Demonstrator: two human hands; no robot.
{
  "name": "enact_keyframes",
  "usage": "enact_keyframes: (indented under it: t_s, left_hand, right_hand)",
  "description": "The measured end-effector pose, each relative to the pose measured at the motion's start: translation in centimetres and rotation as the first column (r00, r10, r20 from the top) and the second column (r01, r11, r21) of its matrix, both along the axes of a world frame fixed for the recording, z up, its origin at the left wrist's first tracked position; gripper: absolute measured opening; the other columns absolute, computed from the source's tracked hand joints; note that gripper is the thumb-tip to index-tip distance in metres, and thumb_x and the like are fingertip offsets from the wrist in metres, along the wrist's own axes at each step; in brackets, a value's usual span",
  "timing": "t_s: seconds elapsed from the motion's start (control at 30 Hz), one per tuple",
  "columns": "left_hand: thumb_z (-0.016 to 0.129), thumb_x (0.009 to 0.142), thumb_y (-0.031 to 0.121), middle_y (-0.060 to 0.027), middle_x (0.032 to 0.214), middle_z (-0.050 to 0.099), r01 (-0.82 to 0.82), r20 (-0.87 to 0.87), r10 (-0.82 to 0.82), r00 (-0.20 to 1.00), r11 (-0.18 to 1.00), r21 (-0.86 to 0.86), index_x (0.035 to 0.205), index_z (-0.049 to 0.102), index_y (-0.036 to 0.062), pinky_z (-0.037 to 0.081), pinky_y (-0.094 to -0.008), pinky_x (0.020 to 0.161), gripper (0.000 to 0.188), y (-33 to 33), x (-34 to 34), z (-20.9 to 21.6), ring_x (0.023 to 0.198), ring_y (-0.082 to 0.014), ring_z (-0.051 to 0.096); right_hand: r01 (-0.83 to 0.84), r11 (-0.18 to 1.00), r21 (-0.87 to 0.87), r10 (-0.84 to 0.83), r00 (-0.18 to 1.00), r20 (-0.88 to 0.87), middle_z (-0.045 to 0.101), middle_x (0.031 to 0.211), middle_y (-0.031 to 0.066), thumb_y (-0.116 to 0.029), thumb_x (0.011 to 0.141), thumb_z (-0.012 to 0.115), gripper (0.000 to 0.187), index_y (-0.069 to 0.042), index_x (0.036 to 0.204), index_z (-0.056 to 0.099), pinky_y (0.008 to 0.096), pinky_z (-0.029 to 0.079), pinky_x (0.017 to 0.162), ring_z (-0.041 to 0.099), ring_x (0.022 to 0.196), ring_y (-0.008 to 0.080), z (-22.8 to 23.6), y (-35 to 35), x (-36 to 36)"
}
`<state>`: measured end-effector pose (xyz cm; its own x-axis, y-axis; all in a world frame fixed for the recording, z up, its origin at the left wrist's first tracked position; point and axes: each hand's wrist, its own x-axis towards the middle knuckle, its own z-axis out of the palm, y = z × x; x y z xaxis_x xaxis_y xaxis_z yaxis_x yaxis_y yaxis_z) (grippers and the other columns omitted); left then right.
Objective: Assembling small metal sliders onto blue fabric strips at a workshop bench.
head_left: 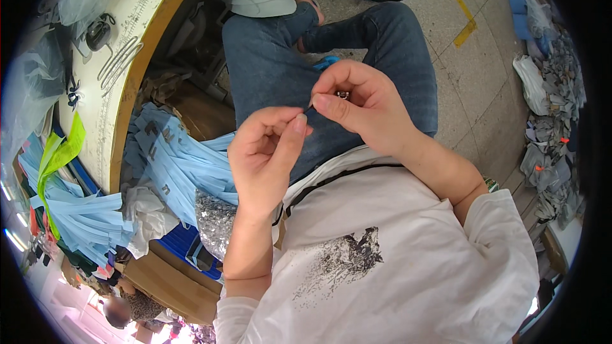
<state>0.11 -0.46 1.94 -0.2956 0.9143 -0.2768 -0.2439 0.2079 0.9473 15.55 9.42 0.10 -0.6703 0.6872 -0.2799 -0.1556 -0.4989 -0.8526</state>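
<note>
Above my lap, my left hand (pixel 262 153) is closed in a pinch, thumb against forefinger. My right hand (pixel 366 105) is also pinched, its fingertips just right of the left ones. Between the two pinches a short, thin dark thing (pixel 310 107) shows, too small to name. Inside the curl of my right fingers sits a small shiny metal piece (pixel 343 95), mostly hidden by the thumb and forefinger.
A pale worktable (pixel 137 44) with a wooden edge curves along the left, holding bent wire and plastic bags. Light blue fabric strips (pixel 182 159) hang beside my left arm. A blue crate (pixel 185 248) stands below them. Grey scraps (pixel 558 89) lie piled far right.
</note>
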Motion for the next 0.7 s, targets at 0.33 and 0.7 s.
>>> enact_keyframes:
  t_s: [0.33,0.7]
  left_hand:
    - [0.062,0.091,0.001,-0.0063,0.087,0.068,0.047,0.004,-0.047,0.999,0.996,-0.073,0.109,0.062,-0.0033,0.048,-0.0178,0.065,0.018,0.1,-0.4,0.0,0.08,-0.0091,0.065]
    - [0.058,0.095,0.006,-0.0079,0.083,0.068,-0.074,0.082,0.083,0.993,0.992,-0.105,0.107,0.058,-0.0015,0.041,-0.0163,0.05,0.015,0.5,2.0,-0.1,0.062,-0.0042,0.058]
  right_hand:
    - [0.078,0.984,0.162,-0.085,0.996,0.037,0.062,0.089,-0.0012,-0.007,0.088,0.068,0.014,-0.004,0.1,0.061,0.018,0.045,0.065,0.055,0.076,0.0026,-0.5,-0.2,-0.1]
    - [-0.015,0.475,0.88,-0.265,0.951,0.159,0.062,0.086,0.0066,0.007,0.078,0.07,0.019,-0.003,0.093,0.064,0.0214,0.041,0.048,0.054,0.061,0.0092,-0.1,0.0,-0.2]
